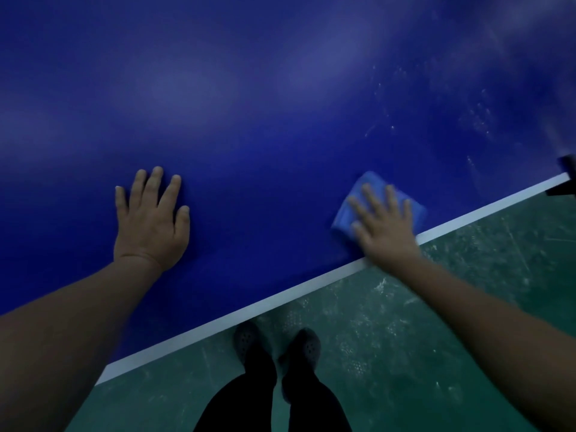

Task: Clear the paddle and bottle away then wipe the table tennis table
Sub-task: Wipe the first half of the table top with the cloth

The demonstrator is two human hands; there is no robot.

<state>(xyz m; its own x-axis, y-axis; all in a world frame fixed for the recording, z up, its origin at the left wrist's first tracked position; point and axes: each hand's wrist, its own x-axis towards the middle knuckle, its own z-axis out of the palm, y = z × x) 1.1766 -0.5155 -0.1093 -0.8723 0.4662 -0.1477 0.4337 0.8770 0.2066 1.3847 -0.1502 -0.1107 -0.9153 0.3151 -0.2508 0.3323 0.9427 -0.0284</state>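
Observation:
The blue table tennis table [265, 104] fills most of the view, its white edge line [280, 299] running from lower left to upper right. My right hand [385, 226] presses flat, fingers spread, on a folded light-blue cloth [352, 210] that lies on the table just inside the white edge. My left hand [151, 219] rests flat on the bare blue surface to the left, fingers straight. No paddle or bottle is in view.
A dark net clamp or post [565, 179] sits at the table's edge on the far right. Below the edge is a scuffed green floor [436, 322], where my dark shoes [277, 344] and trouser legs stand close to the table.

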